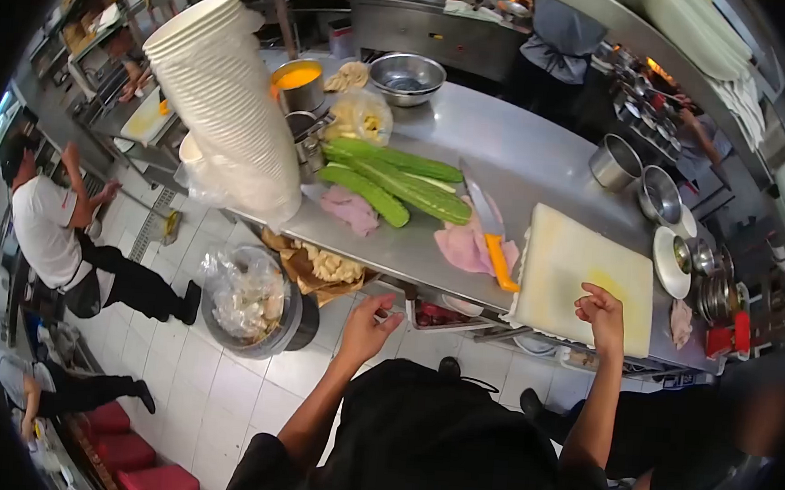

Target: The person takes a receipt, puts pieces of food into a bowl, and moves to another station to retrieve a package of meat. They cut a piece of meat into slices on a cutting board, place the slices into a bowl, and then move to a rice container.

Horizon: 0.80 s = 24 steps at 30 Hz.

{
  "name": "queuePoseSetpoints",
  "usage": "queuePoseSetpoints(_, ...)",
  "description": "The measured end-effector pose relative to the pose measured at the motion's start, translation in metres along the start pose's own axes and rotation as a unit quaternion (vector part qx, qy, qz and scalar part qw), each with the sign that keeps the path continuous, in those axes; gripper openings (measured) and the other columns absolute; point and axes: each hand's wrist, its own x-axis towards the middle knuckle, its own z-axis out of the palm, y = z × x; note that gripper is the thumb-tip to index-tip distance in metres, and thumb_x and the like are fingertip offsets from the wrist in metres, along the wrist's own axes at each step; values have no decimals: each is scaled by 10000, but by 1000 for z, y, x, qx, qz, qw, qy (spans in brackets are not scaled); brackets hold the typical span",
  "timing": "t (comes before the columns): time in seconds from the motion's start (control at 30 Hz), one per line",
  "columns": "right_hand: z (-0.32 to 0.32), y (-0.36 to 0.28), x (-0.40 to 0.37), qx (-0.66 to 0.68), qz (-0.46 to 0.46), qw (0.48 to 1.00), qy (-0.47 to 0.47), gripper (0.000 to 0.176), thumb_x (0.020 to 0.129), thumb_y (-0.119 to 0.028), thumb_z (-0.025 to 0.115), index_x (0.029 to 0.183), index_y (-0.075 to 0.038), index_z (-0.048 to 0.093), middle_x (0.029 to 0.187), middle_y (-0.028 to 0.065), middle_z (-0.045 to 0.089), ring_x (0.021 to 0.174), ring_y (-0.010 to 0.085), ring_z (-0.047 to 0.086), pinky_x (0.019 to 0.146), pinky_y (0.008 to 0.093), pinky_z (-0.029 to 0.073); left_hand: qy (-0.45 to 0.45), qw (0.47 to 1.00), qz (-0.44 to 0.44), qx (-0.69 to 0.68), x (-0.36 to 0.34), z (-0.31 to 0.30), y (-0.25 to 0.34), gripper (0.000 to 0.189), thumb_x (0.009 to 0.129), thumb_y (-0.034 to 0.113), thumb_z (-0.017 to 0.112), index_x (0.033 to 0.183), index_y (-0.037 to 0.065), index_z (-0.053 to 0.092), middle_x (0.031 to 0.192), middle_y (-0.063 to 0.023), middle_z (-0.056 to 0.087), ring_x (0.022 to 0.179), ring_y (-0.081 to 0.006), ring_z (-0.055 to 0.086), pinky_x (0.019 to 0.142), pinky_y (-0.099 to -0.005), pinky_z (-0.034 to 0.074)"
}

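My left hand [371, 327] is raised in front of the steel counter's near edge, fingers apart and curled a little, holding nothing. Over the near part of a white cutting board [569, 257] is my right hand [601, 316], its fingers bent and apart with nothing between them. A knife [484, 206] with an orange handle lies left of the board, partly over a pink cloth [458, 246]. Several long green vegetables [397, 180] lie together on the counter [509, 139], with a second pink cloth [349, 209] near them.
A tall stack of white tubs [225, 97] stands at the left, near a pot of orange liquid [297, 78]. Metal bowls [407, 78] and pots [616, 162] are on the counter. Below is a lined bin [252, 303]. Co-workers stand left [57, 231], right [717, 422] and beyond.
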Motion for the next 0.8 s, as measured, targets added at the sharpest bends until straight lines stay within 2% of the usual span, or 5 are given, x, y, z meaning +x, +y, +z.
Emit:
queuePoseSetpoints(0.27, 86, 3, 3, -53, -17, 996, -73, 317, 860, 18, 605, 1177, 32, 626, 808, 66, 658, 696, 120, 600, 679, 256, 512, 33, 999, 0, 4, -3, -18, -12, 394, 797, 180, 756, 1147, 33, 653, 966, -92, 640, 803, -197, 627, 654, -310, 504)
queuePoseSetpoints(0.37, 130, 10, 22, -92, -105, 979, -146, 302, 843, 26, 621, 1145, 29, 646, 800, 45, 648, 690, 109, 586, 674, 255, 491, 23, 1000, -20, 5, 0, -25, -2, 393, 794, 181, 756, 1141, 33, 647, 1012, -118, 634, 862, -244, 631, 710, -337, 508)
queuePoseSetpoints(0.47, 175, -4, 19, -123, -140, 967, -176, 295, 830, 27, 629, 1124, 20, 661, 757, 26, 630, 680, 108, 569, 669, 247, 468, 70, 991, 84, 75, 17, -31, 2, 406, 772, 166, 757, 1132, 25, 634, 1041, -146, 618, 944, -309, 611, 796, -384, 498)
queuePoseSetpoints(0.67, 227, -20, 5, -221, -152, 935, -230, 307, 833, -18, 638, 1138, -2, 658, 791, 46, 649, 714, 118, 595, 685, 259, 482, 178, 925, 201, 267, 142, -59, -16, 565, 719, 203, 775, 1228, 64, 573, 1192, -194, 548, 1145, -423, 475, 960, -460, 419)
queuePoseSetpoints(0.8, 228, -11, 18, -300, -267, 902, -160, 314, 796, -17, 638, 1109, -12, 667, 915, 137, 667, 809, 252, 646, 758, 338, 503, 184, 891, 180, 374, 189, -75, -29, 618, 656, 254, 804, 1208, 75, 591, 1191, -192, 571, 1097, -392, 532, 957, -438, 441)
